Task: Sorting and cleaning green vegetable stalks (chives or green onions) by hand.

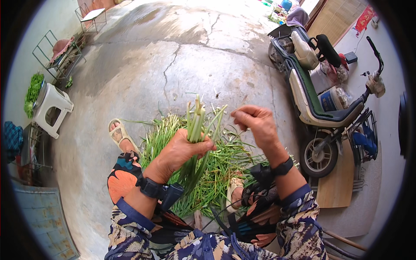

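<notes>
My left hand point(185, 150) is closed around a bunch of long green stalks point(196, 125), their pale ends pointing up and their leaves hanging below the fist. One or two stalks lean out to the right from the bunch. To the right of it, my right hand point(256, 122) is raised with its fingers curled and thumb near the fingertips; whether something thin is pinched there cannot be told. Beneath both hands, a large heap of similar green stalks point(221, 162) lies on the concrete floor between my feet, with loose scraps around its far edge.
An electric scooter point(312, 91) stands at the right, beside a wooden board point(336, 185). At the left, a white plastic stool point(53, 109) bears a basin of leafy greens point(34, 92). Metal-framed chairs point(58, 55) line the left wall. Cracked concrete floor point(201, 68) extends ahead.
</notes>
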